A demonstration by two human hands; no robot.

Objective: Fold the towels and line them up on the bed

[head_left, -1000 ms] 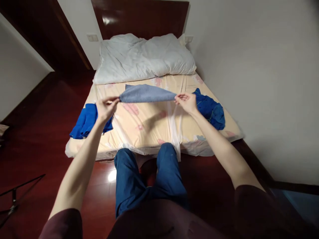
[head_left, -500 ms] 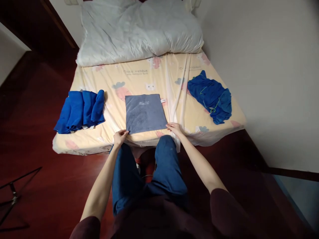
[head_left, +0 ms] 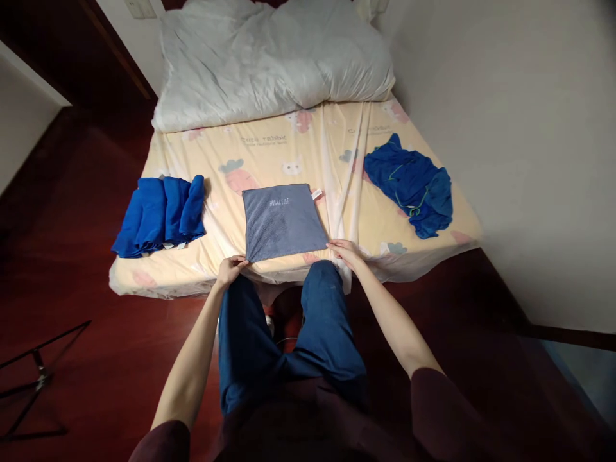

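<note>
A grey-blue towel (head_left: 285, 221) lies flat and square on the bed, with pale lettering near its far edge and a small white tag at its right side. My left hand (head_left: 231, 269) pinches its near left corner. The near right corner is between the fingertips of my right hand (head_left: 344, 250). Left of it, several blue towels (head_left: 161, 215) lie rolled or folded side by side. To the right is a crumpled heap of blue cloth (head_left: 411, 186) with green edging.
A patterned yellow bed sheet (head_left: 269, 154) covers the bed under thin, wrinkled see-through sheeting. A pale bulky quilt (head_left: 274, 61) is bunched at the far end. A white wall (head_left: 520, 147) borders the right side. A black stand's legs (head_left: 41, 378) rest on the red floor at left.
The towel's near edge is drawn slightly toward me and to the right, with both hands still at its corners. The whole view has shifted a little.
</note>
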